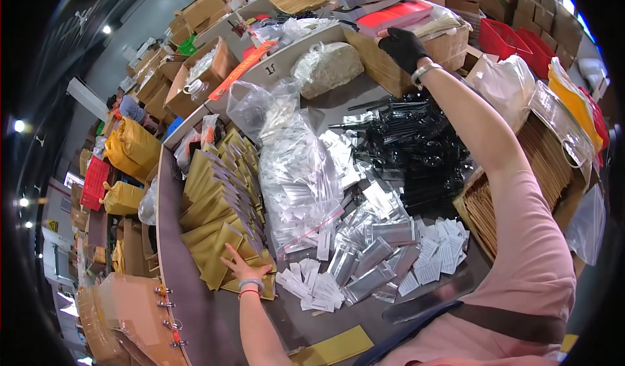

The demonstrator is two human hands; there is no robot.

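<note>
My left hand (246,268) lies with fingers spread on the near end of a fanned pile of gold envelopes (211,197). No object shows inside its grasp. At the far side, my right hand (405,50), in a black glove, reaches to the rim of a cardboard box (446,50). Its fingers are mostly hidden, and I cannot make out what they touch. Beside that hand, a stack with a bright pink-red top (395,15) rests at the box. A flat gold envelope (335,346) lies at the table's near edge.
In the middle sit a clear bag of white slips (299,177), silver packets (374,258) and loose white cards (439,249). Black plastic-wrapped items (416,144) are heaped behind them. A carton of brown cardboard pieces (540,164) stands right, under my right arm. A low partition (270,70) runs behind.
</note>
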